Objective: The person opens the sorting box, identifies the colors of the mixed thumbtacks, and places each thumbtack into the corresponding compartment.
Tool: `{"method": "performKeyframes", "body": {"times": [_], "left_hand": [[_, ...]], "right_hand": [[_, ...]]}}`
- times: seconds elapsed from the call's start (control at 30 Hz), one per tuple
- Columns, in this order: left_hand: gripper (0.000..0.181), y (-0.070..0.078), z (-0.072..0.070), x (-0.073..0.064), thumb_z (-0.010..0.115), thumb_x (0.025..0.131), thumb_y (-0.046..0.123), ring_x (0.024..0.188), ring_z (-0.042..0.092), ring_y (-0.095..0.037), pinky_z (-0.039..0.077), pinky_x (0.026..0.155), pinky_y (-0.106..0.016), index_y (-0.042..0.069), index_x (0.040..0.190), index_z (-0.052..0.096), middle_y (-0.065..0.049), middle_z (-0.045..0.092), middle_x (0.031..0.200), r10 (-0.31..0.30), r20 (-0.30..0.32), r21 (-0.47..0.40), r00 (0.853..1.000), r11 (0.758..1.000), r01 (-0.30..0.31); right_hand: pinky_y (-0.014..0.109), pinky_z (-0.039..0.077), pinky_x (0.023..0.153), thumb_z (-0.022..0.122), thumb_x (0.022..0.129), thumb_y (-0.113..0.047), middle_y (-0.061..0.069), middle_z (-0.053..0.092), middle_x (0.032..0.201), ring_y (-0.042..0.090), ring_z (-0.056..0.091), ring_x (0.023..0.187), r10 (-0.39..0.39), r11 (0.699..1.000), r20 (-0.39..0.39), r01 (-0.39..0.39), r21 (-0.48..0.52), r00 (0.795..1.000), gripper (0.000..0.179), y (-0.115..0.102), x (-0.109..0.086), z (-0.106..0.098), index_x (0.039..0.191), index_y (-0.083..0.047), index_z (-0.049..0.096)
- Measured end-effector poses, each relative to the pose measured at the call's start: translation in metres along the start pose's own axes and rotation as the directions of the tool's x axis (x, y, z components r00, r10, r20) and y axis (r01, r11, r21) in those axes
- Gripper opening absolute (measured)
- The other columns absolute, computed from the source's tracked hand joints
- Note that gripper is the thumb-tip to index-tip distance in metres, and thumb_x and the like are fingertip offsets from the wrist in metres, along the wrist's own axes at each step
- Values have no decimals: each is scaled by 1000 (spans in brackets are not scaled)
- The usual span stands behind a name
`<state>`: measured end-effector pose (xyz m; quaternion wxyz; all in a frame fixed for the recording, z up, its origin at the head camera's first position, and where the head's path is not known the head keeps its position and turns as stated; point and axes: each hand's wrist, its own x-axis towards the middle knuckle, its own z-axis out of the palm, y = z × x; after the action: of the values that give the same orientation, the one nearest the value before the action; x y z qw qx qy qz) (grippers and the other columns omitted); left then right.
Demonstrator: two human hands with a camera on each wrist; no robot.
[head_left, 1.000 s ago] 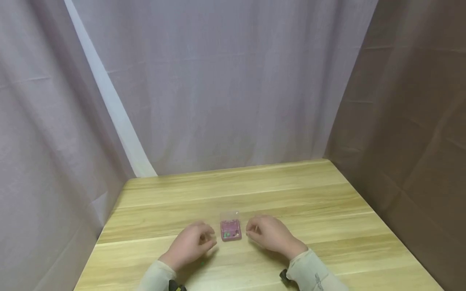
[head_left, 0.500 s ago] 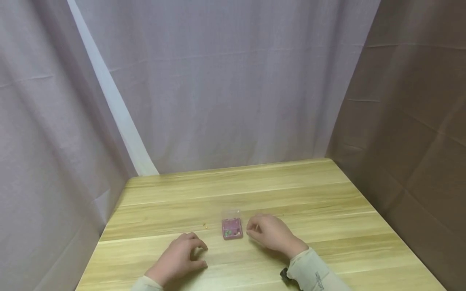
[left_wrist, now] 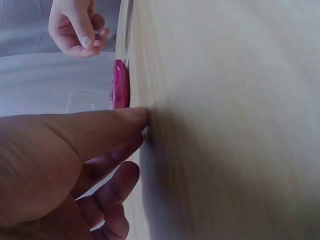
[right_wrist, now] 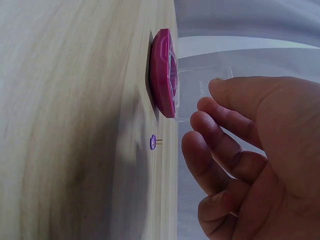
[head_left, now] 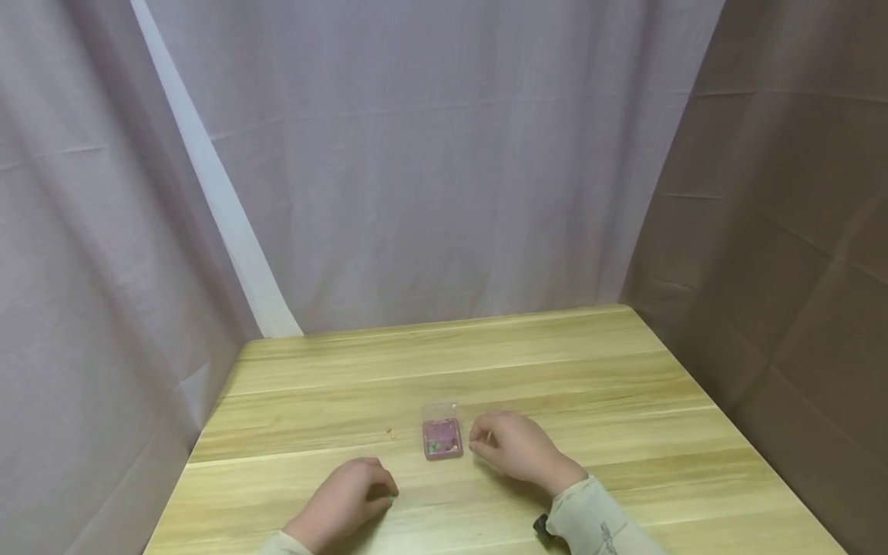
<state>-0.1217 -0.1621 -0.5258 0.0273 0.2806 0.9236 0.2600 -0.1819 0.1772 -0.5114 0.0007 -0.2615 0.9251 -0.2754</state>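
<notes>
A small pink compartment box (head_left: 442,428) with its clear lid (head_left: 440,410) raised sits on the table, green and dark bits in its front compartments. My left hand (head_left: 341,499) is low at the table, front left of the box, thumb and forefinger pinching a tiny green piece (head_left: 391,501). Those fingertips (left_wrist: 136,116) meet right at the tabletop in the left wrist view. Just right of the box, my right hand (head_left: 519,449) hovers with loosely curled fingers (right_wrist: 197,147) and nothing between them.
Tiny orange pieces (head_left: 391,432) lie on the wooden table (head_left: 555,370) left of the box. A small purple piece with two thin pins (right_wrist: 153,142) lies near the box in the right wrist view. Grey curtains (head_left: 444,169) hang behind and at both sides.
My left hand has moved back from beside the box toward the front left, spread its fingers, then brought them together on the green piece. Orange pieces came into view. The right hand stays put.
</notes>
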Motion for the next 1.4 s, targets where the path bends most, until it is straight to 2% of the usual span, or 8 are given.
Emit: {"method": "performKeyframes", "body": {"times": [0.37,0.6,0.8,0.93,1.03,1.17,1.23,1.4], "left_hand": [[17,3,3,3,89,89,9,90,68,-3,62,89,-38,25,92,81,19,71,91,16,-44,41,999,999,-14],[16,3,3,7,87,92,11,88,64,1,62,86,-35,25,91,79,20,69,90,-7,-60,8,998,1000,7],[15,1,2,14,86,94,12,84,61,1,60,82,-33,25,91,77,20,65,89,-23,-104,-13,994,1000,22],[14,-1,3,24,84,95,12,84,61,1,60,81,-32,24,92,77,19,65,89,-24,-141,-33,990,999,19],[12,-1,3,35,84,97,14,83,61,1,61,85,-35,23,93,77,18,67,90,-28,-155,-47,988,999,21],[6,3,3,51,83,98,17,84,63,-2,61,86,-37,20,95,78,15,70,92,-44,-157,-62,987,997,35],[4,6,5,58,83,98,17,84,64,-4,60,81,-35,18,97,79,14,70,92,-51,-156,-59,986,997,43],[5,11,10,71,80,99,16,87,66,-9,61,83,-39,15,104,81,7,73,96,-42,-161,-45,986,998,35]], "right_hand": [[28,54,68,80,101,-28,-21,67,91,-1,59,75,-1,1000,-2,1,-6,1000,6,3,-1,1,98,-31,76],[28,54,68,81,101,-27,-21,66,89,-1,59,75,4,1000,1,-4,0,1000,5,3,-2,1,99,-30,77],[28,55,69,81,100,-27,-21,66,89,-1,58,74,5,1000,-3,-5,-3,1000,4,2,-2,0,101,-29,77],[28,54,67,81,101,-29,-20,65,87,0,58,70,16,1000,10,-16,9,1000,4,2,-2,0,100,-27,77],[28,54,68,81,101,-29,-21,65,87,0,58,71,17,1000,14,-17,4,1000,4,1,-1,1,100,-27,77],[28,55,70,81,101,-28,-22,65,88,-1,58,74,7,1000,10,-7,-8,1000,4,0,1,0,99,-30,77],[29,55,70,81,101,-28,-22,66,88,-1,59,75,1,1000,9,-1,-9,1000,4,-1,2,0,99,-29,77],[30,55,72,81,100,-27,-22,67,89,-1,59,78,-12,1000,12,12,-13,1000,4,-2,3,3,99,-29,78]]}}
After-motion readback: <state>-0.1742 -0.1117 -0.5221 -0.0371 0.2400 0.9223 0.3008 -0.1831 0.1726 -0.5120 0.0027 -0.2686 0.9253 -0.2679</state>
